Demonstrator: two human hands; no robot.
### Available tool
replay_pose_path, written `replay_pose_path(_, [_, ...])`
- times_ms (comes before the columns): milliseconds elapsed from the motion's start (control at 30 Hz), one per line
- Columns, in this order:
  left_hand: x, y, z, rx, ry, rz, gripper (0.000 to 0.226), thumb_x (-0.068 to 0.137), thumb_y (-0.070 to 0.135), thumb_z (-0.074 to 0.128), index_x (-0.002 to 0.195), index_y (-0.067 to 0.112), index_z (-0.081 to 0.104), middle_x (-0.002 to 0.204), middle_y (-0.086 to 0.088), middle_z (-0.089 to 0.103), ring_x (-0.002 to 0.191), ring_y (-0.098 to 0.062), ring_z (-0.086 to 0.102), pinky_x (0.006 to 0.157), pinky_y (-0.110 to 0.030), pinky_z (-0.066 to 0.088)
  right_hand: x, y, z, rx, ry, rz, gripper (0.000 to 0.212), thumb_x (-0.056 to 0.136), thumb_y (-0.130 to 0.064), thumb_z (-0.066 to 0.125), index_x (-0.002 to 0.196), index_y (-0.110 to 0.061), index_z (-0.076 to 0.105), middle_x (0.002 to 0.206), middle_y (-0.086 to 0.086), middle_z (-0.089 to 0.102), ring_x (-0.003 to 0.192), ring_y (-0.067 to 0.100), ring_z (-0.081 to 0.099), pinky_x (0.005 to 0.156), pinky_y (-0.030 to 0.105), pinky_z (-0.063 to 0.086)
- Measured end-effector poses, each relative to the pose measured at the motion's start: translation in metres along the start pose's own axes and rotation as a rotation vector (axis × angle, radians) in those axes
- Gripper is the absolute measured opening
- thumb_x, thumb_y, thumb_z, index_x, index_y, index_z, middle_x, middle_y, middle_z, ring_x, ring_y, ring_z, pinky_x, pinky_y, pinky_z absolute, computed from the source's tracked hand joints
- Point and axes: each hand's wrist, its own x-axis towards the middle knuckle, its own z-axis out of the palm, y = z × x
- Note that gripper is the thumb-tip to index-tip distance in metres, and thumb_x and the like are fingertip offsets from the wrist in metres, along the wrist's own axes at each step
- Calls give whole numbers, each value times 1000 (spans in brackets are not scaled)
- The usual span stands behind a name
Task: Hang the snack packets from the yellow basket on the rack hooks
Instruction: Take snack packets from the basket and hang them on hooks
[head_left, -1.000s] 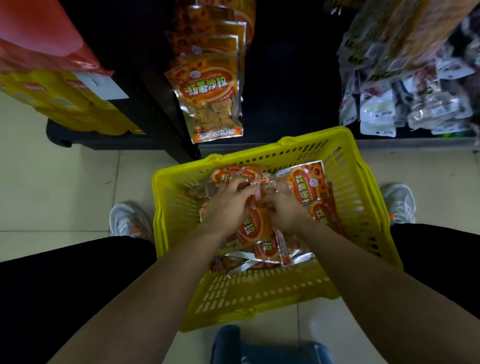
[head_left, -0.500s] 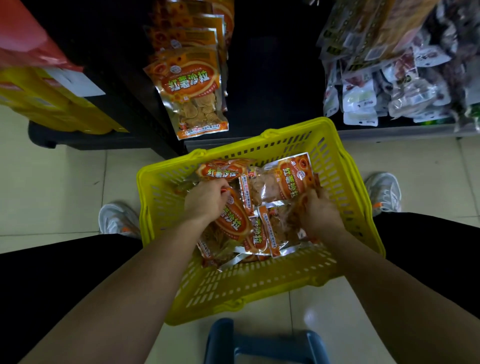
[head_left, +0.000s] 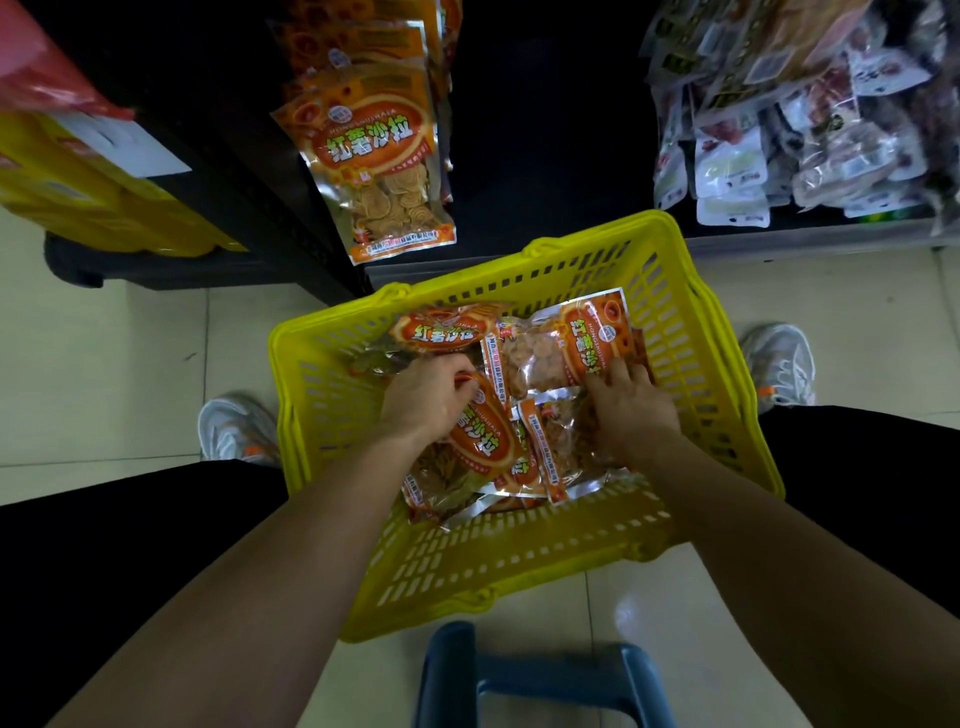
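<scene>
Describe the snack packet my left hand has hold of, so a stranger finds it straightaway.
Look in the yellow basket on the floor. Left of its middle, topmost, lies a packet with a slanting orange oval label. It alone has its far edge pinched by the left hand.

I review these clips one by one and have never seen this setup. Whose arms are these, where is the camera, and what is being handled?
No machine here: these are a person's two bare arms, filmed by one wide-angle camera worn on the head, looking down. All pictures come from that view. A yellow basket stands on the floor between the person's shoes and holds orange snack packets. The left hand grips one packet by its end. The right hand digs its fingers into the pile; whether it holds anything is unclear. Matching packets already hang on the dark rack above.
</scene>
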Motion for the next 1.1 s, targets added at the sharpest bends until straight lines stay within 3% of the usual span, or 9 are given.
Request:
replay_pose_path(100, [0,2,-4,-9,4,-1,17,96,42,60,104,29,68,106,6,72,94,-16,67,79,-39,58,5,3,-9,-46,30,-45,61,86,-41,66,136,-27,35,146,10,27,132,32,32,95,46,47])
replay_pose_path(200, [0,5,-6,-32,4,7,17,96,41,60,105,28,68,105,6,71,93,-16,67,79,-38,58,8,3,-19,-66,-29,-80,69,84,-49,66,140,-25,35,148,9,37,136,30,35,109,48,36])
replay_pose_path(333, [-4,8,-12,-104,-29,-4,13,95,40,63,103,31,67,104,5,71,89,-18,68,73,-40,61,9,5,-32,-217,-19,-116,60,80,-55,68,130,-26,56,142,10,40,134,32,32,112,53,29])
replay_pose_path(433, [-4,11,-17,-134,-63,7,16,92,41,66,105,31,68,106,6,71,95,-17,67,80,-40,59,8,5,-40,-218,-56,-154,56,75,-55,71,122,-25,62,136,7,46,131,30,37,113,54,24])
replay_pose_path(567, [-7,15,-26,-178,-38,6,16,89,42,71,103,34,68,104,9,68,93,-15,64,79,-36,55,5,3,-62,13,-148,-144,34,88,-37,64,121,-29,58,126,5,62,115,27,59,96,41,49])
replay_pose_path(667, [-11,19,-33,-172,-68,13,14,89,43,70,100,34,68,103,7,70,93,-16,65,78,-37,57,3,0,-82,215,-145,-201,27,88,-19,66,108,-36,64,122,-2,65,113,21,61,93,35,50])
replay_pose_path(767, [-16,22,-38,-214,-65,1,11,89,42,71,97,35,67,103,6,70,88,-13,65,71,-35,59,1,-7,-105,351,-116,-277,33,86,-6,61,84,-38,65,101,-9,68,99,15,65,84,28,51])
replay_pose_path(867, [-22,27,-39,-262,-36,2,17,87,45,72,100,35,68,107,8,67,92,-13,62,75,-29,52,-7,-17,-127,441,-95,-347,27,85,-6,64,83,-33,69,89,-9,66,92,14,66,78,25,49])
replay_pose_path(1100, [-31,43,-52,-239,74,60,12,87,43,72,92,43,61,112,10,68,97,-11,59,82,-33,49,-19,-23,-156,519,-71,-348,21,82,-11,74,86,-32,69,87,-9,66,89,10,65,76,24,50])
